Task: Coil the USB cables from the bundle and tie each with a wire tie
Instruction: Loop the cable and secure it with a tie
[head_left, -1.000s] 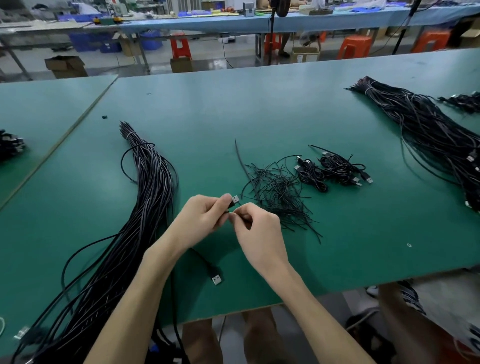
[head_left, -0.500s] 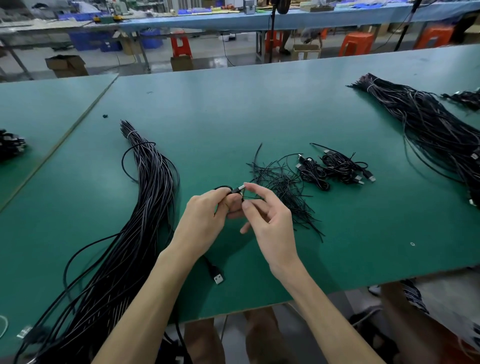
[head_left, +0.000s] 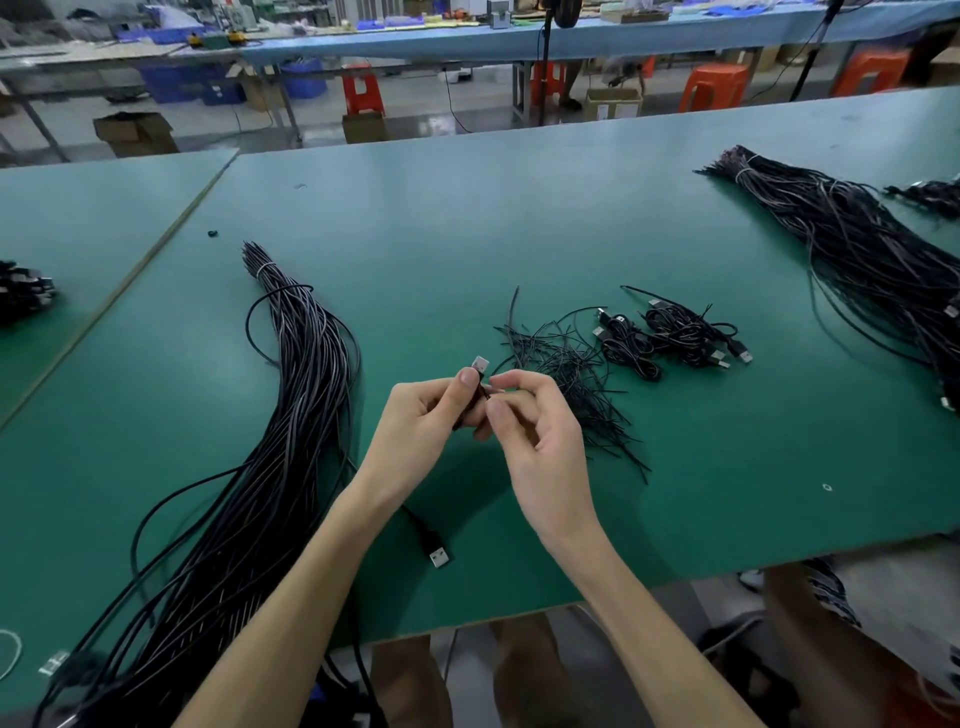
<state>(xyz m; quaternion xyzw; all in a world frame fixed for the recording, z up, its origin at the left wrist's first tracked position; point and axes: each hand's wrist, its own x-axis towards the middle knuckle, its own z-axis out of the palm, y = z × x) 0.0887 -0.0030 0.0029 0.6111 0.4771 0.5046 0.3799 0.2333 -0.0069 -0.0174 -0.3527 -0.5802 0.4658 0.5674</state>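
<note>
— What have the fingers (head_left: 467, 379) got?
— The left hand (head_left: 421, 415) grips one USB cable (head_left: 486, 393) between its thumb and curled fingers, and the metal plug (head_left: 480, 362) sticks up past the thumb tip. The right hand (head_left: 540, 452) pinches the same cable just under the plug with thumb and forefinger. Its other fingers are loosely curled. The hands meet a little above the surface (head_left: 467, 218), with both forearms reaching in from the near edge.
— And around them?
— Just right of the fingers lies one heap of wire ties (head_left: 571, 374). Beyond it are two finished pieces, a coiled cable (head_left: 628, 343) and a second coil (head_left: 685, 332). Left of the fingers is one long bundle (head_left: 291, 415), and well off to the right is another bundle (head_left: 857, 249). Below the wrists a loose plug (head_left: 439, 556) lies flat.
— The room?
— The surface is green, with a second green table (head_left: 78, 218) adjoining on the left. Behind them are a blue bench (head_left: 623, 31), orange stools (head_left: 714, 85) and cardboard boxes (head_left: 135, 132) on the floor
</note>
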